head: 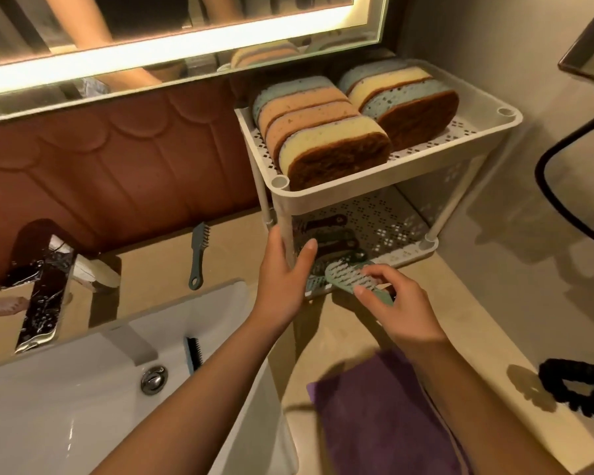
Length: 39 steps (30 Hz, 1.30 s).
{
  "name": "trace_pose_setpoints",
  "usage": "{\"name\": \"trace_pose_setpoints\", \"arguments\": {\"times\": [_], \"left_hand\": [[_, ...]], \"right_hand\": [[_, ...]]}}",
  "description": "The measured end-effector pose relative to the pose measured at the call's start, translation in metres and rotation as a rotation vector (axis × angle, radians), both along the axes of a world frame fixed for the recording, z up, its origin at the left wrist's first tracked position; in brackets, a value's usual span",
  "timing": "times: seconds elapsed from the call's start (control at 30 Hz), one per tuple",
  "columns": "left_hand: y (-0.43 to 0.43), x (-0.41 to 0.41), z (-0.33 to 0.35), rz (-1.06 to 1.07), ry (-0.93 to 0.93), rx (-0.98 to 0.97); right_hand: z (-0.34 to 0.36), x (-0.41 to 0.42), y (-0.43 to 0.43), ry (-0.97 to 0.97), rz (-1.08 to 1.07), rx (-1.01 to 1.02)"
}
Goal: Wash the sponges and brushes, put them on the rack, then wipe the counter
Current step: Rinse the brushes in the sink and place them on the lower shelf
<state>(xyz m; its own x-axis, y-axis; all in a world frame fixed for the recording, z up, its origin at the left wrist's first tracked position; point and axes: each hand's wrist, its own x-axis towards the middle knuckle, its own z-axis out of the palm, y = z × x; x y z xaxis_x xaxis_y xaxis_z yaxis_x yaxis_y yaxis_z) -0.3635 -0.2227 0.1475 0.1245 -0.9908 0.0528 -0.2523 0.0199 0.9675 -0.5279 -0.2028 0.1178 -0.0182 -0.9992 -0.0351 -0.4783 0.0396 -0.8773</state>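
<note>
A white two-tier rack point(374, 190) stands on the beige counter point(158, 262). Several sponges point(326, 145) stand on edge in its top tier. Brushes point(330, 234) lie on the lower tier. My left hand point(285, 272) grips the rack's front left post. My right hand point(395, 303) pinches a teal brush point(347, 274) by its handle, the bristled head at the front edge of the lower tier. Another teal brush point(198, 255) lies on the counter behind the sink. A black brush point(193, 353) rests inside the white sink point(83, 406).
A wet chrome faucet point(42, 296) stands left of the sink. A purple cloth point(384, 413) lies on the counter under my right forearm. A black scrunchie point(580, 385) sits at the right. A lit mirror point(172, 46) hangs above.
</note>
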Motion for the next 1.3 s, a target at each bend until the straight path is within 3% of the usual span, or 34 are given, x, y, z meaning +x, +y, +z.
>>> {"name": "trace_pose_setpoints", "arguments": {"times": [0.17,0.27,0.5,0.77,1.3], "left_hand": [[-0.011,0.010,-0.020,0.019,-0.327,-0.106],[-0.015,0.008,-0.029,0.042,-0.429,-0.140],[-0.021,0.001,-0.042,0.136,-0.424,-0.178],[-0.026,-0.002,-0.047,0.175,-0.422,-0.159],[-0.025,0.002,-0.049,0.140,-0.424,-0.179]], "right_hand": [[-0.013,-0.014,-0.020,0.015,-0.049,-0.003],[-0.018,-0.022,-0.040,0.109,-0.060,-0.003],[-0.024,-0.031,-0.092,0.492,-0.042,0.009],[-0.040,-0.025,-0.118,0.686,0.154,0.094],[-0.032,-0.014,-0.101,0.709,0.170,0.210]]}}
